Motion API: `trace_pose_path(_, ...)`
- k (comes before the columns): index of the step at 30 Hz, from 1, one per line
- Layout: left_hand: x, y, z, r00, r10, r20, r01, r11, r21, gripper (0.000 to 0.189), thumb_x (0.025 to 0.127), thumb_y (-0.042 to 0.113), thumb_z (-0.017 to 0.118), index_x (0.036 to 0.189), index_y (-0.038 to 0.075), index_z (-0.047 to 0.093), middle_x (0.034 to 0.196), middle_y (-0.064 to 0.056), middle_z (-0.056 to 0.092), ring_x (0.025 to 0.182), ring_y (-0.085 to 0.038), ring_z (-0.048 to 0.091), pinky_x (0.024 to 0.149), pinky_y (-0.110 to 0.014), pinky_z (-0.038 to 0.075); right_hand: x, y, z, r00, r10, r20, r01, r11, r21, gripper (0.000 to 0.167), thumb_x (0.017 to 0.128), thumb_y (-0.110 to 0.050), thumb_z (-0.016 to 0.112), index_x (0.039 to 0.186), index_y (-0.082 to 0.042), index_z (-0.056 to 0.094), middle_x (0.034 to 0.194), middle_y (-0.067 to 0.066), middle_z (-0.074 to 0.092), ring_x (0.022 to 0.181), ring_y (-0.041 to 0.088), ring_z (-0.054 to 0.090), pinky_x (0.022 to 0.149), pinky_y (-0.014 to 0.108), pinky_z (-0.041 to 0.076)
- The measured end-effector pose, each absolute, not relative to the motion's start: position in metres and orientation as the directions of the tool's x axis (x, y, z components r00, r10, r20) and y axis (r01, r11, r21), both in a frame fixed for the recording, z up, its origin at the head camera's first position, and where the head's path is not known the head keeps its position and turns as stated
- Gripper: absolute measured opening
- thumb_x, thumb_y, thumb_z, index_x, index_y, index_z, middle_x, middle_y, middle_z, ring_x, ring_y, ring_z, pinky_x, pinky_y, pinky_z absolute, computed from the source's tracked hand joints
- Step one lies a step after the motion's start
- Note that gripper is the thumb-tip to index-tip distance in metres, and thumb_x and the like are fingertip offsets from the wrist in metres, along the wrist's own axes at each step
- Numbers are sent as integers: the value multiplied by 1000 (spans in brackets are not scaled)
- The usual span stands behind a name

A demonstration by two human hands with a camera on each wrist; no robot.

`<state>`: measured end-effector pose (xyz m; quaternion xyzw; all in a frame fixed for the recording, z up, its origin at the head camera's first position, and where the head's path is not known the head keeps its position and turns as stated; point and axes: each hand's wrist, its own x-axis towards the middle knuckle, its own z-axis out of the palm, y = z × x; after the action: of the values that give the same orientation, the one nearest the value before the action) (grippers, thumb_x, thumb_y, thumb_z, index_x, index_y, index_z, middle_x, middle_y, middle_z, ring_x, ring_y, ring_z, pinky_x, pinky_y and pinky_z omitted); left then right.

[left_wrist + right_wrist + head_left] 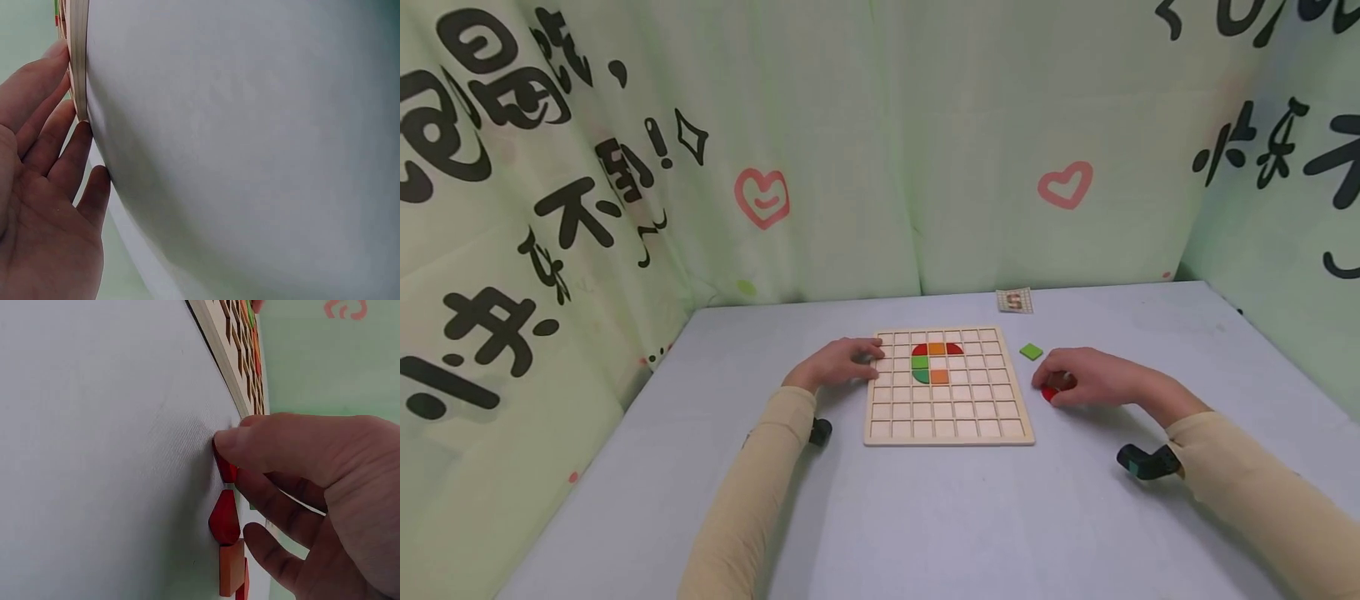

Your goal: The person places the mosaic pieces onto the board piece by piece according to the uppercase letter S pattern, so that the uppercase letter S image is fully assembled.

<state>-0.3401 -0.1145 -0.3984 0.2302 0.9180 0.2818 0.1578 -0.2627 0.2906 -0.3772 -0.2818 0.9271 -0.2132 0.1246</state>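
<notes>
A wooden grid board (947, 412) lies on the table. Near its upper middle sit red rounded pieces (954, 349), orange squares (939, 377), a light green square (920, 362) and a dark green rounded piece (921, 377). My left hand (842, 362) touches the board's left edge, its fingers extended along the side in the left wrist view. Right of the board, my right hand (1093, 379) pinches a red piece (226, 465) between thumb and finger at the tabletop. Just beside it in the right wrist view lie another red piece (225, 517) and an orange block (231, 569).
A light green piece (1031, 352) lies right of the board's upper corner. Behind it, a small patterned card (1015, 301) rests near the table's back edge. Pale green curtains (850, 125) with dark lettering and hearts surround the white table (940, 525).
</notes>
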Motion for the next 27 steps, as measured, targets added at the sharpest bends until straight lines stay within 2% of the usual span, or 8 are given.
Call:
trace_pose_path(10, -341, -114, -400, -851, 499, -164, 320, 740, 592, 35, 92, 20, 69, 125, 13, 65, 153, 3, 41, 145, -23, 28, 117, -41, 24, -266, 277, -382, -818, -573, -47, -500, 750, -432, 29, 87, -3, 67, 115, -7, 68, 101, -3, 62, 92, 16, 56, 83, 39, 51)
trace_pose_path(19, -340, -114, -398, -848, 505, -164, 329, 742, 583, 35, 91, 19, 69, 125, 13, 65, 153, 1, 41, 145, -24, 28, 117, -41, 24, -270, 275, -386, -859, -511, -14, -458, 781, -423, 31, 86, -4, 67, 117, -3, 67, 102, 1, 64, 93, 18, 58, 83, 39, 52)
trace_pose_path(27, -341, -114, -400, -842, 517, -154, 346, 736, 582, 35, 91, 19, 68, 125, 13, 65, 152, 1, 42, 145, -24, 28, 117, -40, 24, -274, 273, -387, -867, -498, 15, -458, 785, -417, 31, 86, -1, 67, 116, -1, 66, 104, 3, 65, 96, 21, 60, 85, 42, 51)
